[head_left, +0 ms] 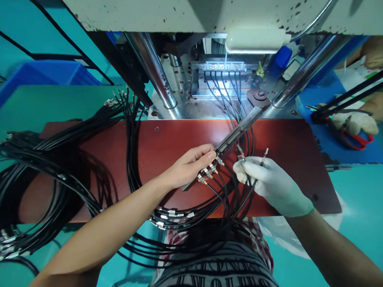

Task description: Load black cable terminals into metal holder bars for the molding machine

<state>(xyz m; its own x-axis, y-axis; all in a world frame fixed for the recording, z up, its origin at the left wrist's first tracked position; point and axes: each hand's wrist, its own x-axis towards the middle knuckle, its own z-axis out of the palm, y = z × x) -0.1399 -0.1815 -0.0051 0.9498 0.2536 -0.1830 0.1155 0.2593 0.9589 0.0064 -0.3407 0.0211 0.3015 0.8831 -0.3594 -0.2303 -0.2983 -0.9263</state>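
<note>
My bare left hand (192, 165) is closed around a long grey metal bar (240, 131), which slants up to the right over the red-brown board. Several cable ends with silvery connectors (209, 171) sit along the bar's lower edge beside my fingers. My right hand (273, 182), in a white glove, grips black cables (249, 191); one metal-tipped connector (240, 152) sticks up at the fingertips and another (266, 154) rises behind the thumb. Both are apart from the bar. Beneath my hands, black cables curve across the board toward my lap.
Ahead stands a press with two steel columns (155, 69) and a lit metal mold (220, 78) holding several cable ends. Coiled black cables (2, 193) lie left. At right, another person's gloved hand (356, 122) is near red-handled pliers (355, 141). A blue bin (50, 74) stands far left.
</note>
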